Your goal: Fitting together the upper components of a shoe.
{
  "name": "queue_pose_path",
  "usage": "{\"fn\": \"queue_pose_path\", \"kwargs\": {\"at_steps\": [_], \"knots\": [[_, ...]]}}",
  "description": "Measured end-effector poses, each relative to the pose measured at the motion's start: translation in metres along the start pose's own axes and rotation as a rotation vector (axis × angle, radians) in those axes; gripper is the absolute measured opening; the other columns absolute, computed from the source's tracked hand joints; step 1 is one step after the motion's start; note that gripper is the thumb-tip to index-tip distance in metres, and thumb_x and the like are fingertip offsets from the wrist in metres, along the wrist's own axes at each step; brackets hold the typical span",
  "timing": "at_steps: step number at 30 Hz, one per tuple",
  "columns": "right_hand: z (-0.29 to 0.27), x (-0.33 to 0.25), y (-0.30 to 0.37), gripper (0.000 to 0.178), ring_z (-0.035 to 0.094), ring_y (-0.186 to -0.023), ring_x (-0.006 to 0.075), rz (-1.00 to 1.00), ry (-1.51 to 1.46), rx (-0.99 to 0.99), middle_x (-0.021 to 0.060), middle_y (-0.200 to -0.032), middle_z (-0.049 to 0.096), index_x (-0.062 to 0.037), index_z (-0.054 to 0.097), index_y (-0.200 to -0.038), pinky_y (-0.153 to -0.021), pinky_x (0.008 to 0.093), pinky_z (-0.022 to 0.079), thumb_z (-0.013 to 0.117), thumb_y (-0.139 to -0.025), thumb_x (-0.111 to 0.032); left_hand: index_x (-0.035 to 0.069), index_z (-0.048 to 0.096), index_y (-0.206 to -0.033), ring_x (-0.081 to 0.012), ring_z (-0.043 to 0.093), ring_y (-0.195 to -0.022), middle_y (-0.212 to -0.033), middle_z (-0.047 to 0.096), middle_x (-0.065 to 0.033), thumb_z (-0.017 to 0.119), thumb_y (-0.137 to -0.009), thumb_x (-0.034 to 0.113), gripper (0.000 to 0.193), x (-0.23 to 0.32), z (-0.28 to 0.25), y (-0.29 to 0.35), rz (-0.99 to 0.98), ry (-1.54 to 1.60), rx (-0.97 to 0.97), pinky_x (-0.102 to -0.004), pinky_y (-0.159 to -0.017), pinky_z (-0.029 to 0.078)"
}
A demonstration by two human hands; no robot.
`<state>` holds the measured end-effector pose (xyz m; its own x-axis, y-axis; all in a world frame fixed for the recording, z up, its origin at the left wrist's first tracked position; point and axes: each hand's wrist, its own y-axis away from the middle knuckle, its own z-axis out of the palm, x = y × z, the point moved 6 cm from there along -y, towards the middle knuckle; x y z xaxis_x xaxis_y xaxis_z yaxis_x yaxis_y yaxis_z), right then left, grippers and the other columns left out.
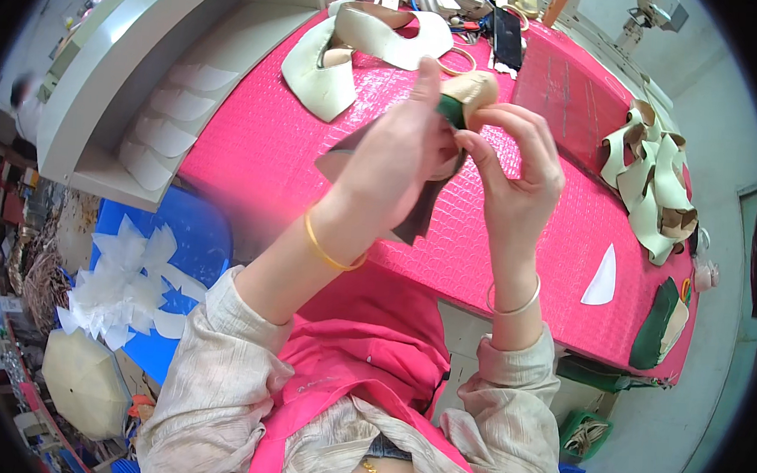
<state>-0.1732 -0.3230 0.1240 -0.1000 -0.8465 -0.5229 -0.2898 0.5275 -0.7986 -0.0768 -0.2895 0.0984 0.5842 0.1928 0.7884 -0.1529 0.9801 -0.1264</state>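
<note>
Above the pink table, both my hands hold a shoe upper (467,91) with a beige outer face, a green patch and dark flaps hanging below. My left hand (398,148), slightly blurred, is wrapped round it with the thumb raised. My right hand (524,154) pinches its edge between thumb and forefinger. Just beyond my left hand lie cream shoe uppers (319,71), curved and joined in loops. My fingers hide part of the piece I hold.
The pink table (271,158) bears a red translucent board (565,101), more cream uppers (651,178), a white pointed piece (601,278) and a green piece (655,324). A grey shelf (112,175) holds white pieces at left. White cutouts lie on a blue stool (203,236).
</note>
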Motion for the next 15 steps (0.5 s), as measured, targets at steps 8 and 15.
{"fn": "queue_pose_path", "kwargs": {"at_steps": [8, 15], "knots": [[-0.006, 0.036, -0.015, 0.008, 0.057, -0.061, 0.0126, 0.221, -0.11, -0.021, 0.0062, -0.067, 0.06, 0.0007, 0.06, -0.075, -0.06, 0.0263, 0.046, 0.062, -0.071, -0.005, -0.002, 0.054, -0.105, -0.0011, 0.039, -0.064, -0.073, 0.047, 0.0059, 0.045, -0.09, 0.031, 0.037, 0.025, 0.007, 0.023, 0.053, -0.319, 0.102, -0.0179, -0.053, 0.034], [-0.02, 0.083, 0.019, 0.017, 0.057, -0.065, 0.0091, 0.896, -0.895, -0.011, 0.0042, -0.077, 0.061, 0.0004, 0.058, -0.09, -0.06, 0.0192, 0.045, 0.058, -0.079, -0.012, 0.004, 0.054, -0.105, -0.0181, 0.057, -0.09, -0.097, 0.061, -0.007, 0.039, -0.09, 0.022, 0.028, 0.04, -0.008, -0.003, -0.135, 0.435, -0.102, -0.0304, -0.08, 0.044]]}}
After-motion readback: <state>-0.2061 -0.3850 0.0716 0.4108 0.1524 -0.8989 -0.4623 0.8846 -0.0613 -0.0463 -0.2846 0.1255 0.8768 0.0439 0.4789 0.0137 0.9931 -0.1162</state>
